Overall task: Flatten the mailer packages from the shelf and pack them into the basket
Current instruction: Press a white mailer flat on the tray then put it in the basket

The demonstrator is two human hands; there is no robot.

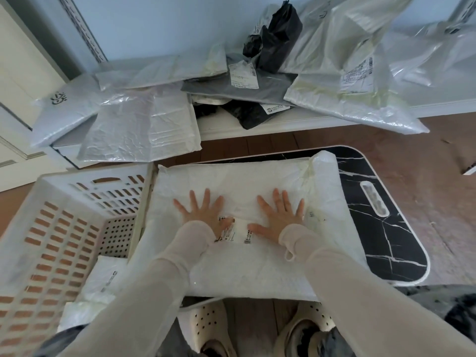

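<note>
A large white bubble mailer (239, 181) lies flat on a small black marble-patterned table (386, 228) in front of me. My left hand (203, 215) and my right hand (280, 217) press down on its middle, palms flat and fingers spread, on either side of a shipping label (238, 229). The white perforated plastic basket (51, 228) stands to the left of the table, touching it. White mailers (103, 282) lie on the basket's bottom.
A low white shelf (257, 122) along the blue wall carries several more mailers: silver-white ones (139, 130) at left, grey (242, 91) and black ones (278, 32) in the middle, large pale ones (342, 81) at right. My feet in white clogs (208, 328) show under the table.
</note>
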